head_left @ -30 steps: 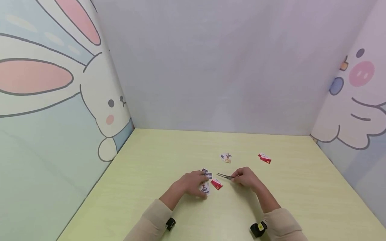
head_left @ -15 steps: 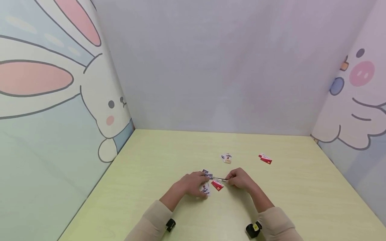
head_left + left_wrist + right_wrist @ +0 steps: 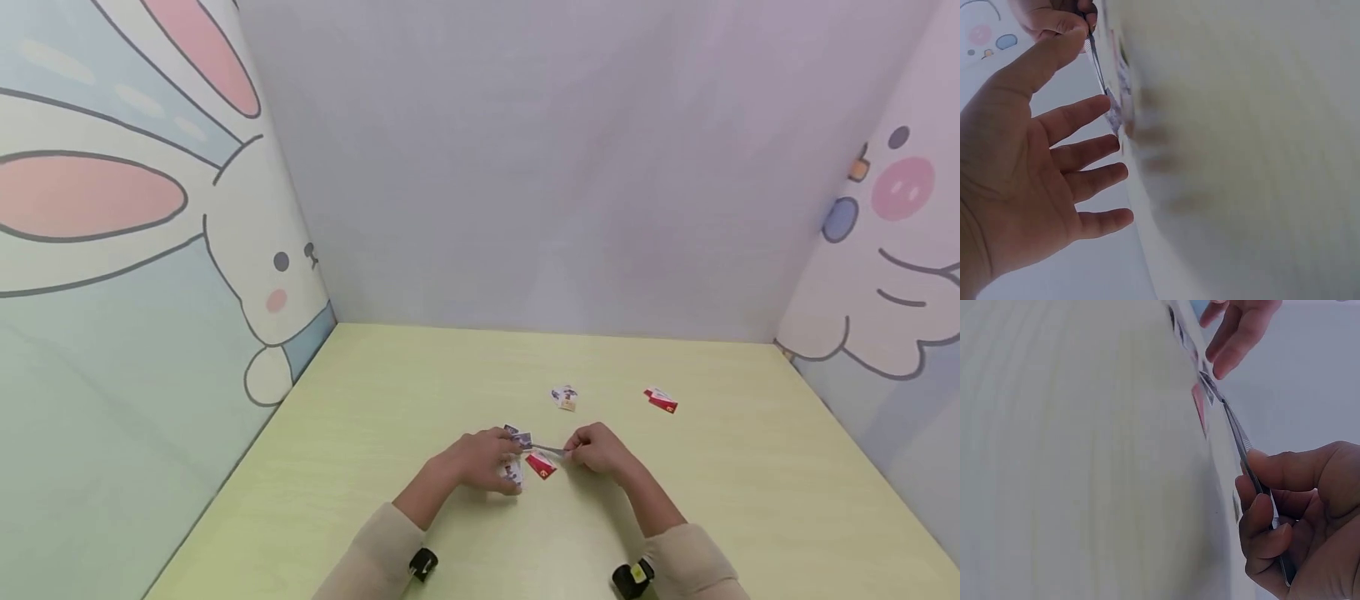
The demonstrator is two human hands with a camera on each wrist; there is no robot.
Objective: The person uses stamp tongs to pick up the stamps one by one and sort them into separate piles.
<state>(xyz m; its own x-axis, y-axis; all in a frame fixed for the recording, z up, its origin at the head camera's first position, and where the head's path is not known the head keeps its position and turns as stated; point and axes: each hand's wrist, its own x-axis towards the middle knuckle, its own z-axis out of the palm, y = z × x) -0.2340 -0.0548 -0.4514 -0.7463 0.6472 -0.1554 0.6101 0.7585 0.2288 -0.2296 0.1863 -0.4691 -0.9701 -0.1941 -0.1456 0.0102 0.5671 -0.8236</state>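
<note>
My right hand (image 3: 600,447) pinches a pair of metal tweezers (image 3: 1238,431) between thumb and fingers. Their tips point left and meet the right edge of a small dark-printed card (image 3: 524,439), which sits slightly tilted. Over the left side of the small cards spreads my left hand (image 3: 483,460), its fingers extended and apart in the left wrist view, fingertips right at the dark card. Partly under that hand lie more picture cards (image 3: 513,472). Just below the tweezers is a red and white card (image 3: 542,464).
Farther back on the pale yellow table (image 3: 420,375) lie a few picture cards (image 3: 566,397). To their right is a red and white pair of cards (image 3: 661,400). Walls with cartoon animals stand at left and right, and a plain pale wall (image 3: 525,167) at the back.
My right hand has moved left, bringing the tweezers' tips from beside the dark-printed card onto its right edge. That card has turned slightly. The left hand has stayed nearly in place.
</note>
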